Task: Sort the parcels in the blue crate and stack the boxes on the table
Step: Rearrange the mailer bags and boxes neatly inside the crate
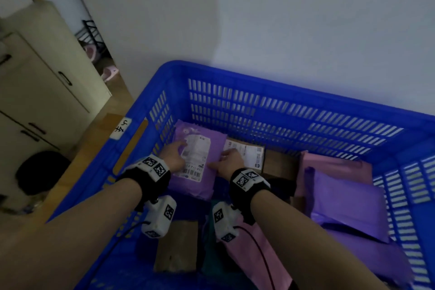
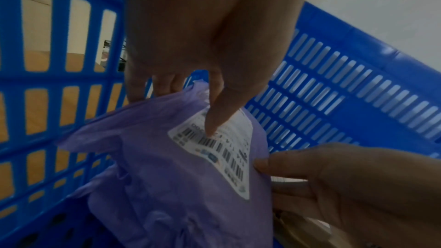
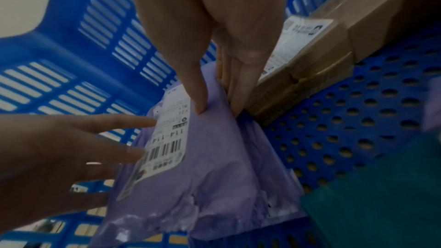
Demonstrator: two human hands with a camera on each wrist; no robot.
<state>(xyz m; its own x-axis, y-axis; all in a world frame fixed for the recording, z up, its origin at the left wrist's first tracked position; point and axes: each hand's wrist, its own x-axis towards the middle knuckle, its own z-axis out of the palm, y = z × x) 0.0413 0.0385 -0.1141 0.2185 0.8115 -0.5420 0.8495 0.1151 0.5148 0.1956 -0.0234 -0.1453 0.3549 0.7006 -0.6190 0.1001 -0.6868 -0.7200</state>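
A purple parcel (image 1: 195,165) with a white barcode label leans in the far left corner of the blue crate (image 1: 282,106). My left hand (image 1: 173,154) holds its left side. In the left wrist view the thumb (image 2: 211,120) presses on the label while the fingers (image 2: 140,91) go behind the parcel's (image 2: 167,176) top edge. My right hand (image 1: 229,163) pinches the right edge, thumb (image 3: 199,101) in front and fingers (image 3: 236,91) behind the parcel (image 3: 210,167). A labelled cardboard box (image 1: 277,165) lies just right of it, also in the right wrist view (image 3: 310,59).
Pink (image 1: 336,167) and purple (image 1: 348,205) parcels fill the crate's right side. A small cardboard box (image 1: 176,247), a pink parcel (image 1: 249,249) and a teal parcel (image 3: 381,195) lie near me. A beige cabinet (image 1: 35,92) stands left; a white wall is behind.
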